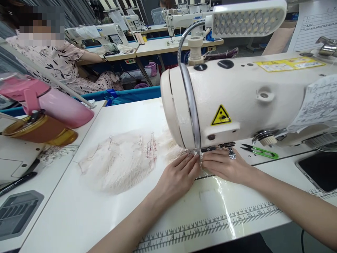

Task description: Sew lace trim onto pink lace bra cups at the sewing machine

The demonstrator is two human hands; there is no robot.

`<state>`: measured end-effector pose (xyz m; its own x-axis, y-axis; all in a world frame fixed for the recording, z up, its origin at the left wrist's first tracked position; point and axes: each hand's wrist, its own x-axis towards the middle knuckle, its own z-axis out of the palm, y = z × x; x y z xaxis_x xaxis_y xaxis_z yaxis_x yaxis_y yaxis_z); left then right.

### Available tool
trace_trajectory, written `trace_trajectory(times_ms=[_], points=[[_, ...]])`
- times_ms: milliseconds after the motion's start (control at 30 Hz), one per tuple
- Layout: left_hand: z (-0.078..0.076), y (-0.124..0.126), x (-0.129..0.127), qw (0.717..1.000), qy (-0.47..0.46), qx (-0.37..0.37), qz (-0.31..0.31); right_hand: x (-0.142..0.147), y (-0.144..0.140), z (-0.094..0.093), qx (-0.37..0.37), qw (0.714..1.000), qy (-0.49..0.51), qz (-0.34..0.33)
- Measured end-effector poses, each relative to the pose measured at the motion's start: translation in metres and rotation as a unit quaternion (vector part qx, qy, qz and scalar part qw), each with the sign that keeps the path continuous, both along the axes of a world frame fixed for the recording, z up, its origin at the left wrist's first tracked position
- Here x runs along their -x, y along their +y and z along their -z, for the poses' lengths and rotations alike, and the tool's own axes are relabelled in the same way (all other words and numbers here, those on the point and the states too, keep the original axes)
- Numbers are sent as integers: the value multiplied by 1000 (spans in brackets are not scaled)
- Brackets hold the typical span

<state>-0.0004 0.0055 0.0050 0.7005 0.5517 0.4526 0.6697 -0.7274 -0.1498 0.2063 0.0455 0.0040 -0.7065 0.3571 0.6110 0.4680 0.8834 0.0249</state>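
Observation:
Sheer cream lace fabric [123,165] with dark red thread lines lies spread on the white table and runs under the head of a sewing machine [237,91]. My left hand [180,173] is at the needle area, its fingers close together and bent down on the fabric's edge. Just to its right, my right hand [226,166], with a ring on one finger, has its fingers pressed together on the cloth beside the presser foot. The two hands nearly touch. The machine head and my fingers partly hide the needle and the stitched edge.
Green-handled thread snips [263,151] and a phone [319,170] lie to the right. A ruler strip [197,230] runs along the front edge. At left stand a pink bottle [60,105] and an amber cup [39,128]. A co-worker [60,66] sits beyond, near other machines.

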Motion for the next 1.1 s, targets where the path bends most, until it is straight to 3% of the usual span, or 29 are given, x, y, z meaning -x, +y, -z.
trace_trajectory(times_ms=[133, 300, 567, 833, 933, 1100], points=[[0, 2, 2, 1000, -11, 18, -11, 4, 2, 7, 66, 997, -6, -32], [-2, 5, 3, 999, -5, 30, -16, 6, 3, 9, 89, 995, -20, -34], [-2, 7, 2, 999, 15, 25, -37, 7, 5, 10, 76, 997, -9, -5], [1, 9, 3, 998, 31, 16, -58, 5, -2, 5, -15, 994, -36, 106], [1, 9, 2, 997, 36, 9, -64, 4, -1, 10, 29, 992, -43, 115], [1, 10, 1, 997, 36, -2, -68, -1, 3, 21, 194, 976, 5, 96]])
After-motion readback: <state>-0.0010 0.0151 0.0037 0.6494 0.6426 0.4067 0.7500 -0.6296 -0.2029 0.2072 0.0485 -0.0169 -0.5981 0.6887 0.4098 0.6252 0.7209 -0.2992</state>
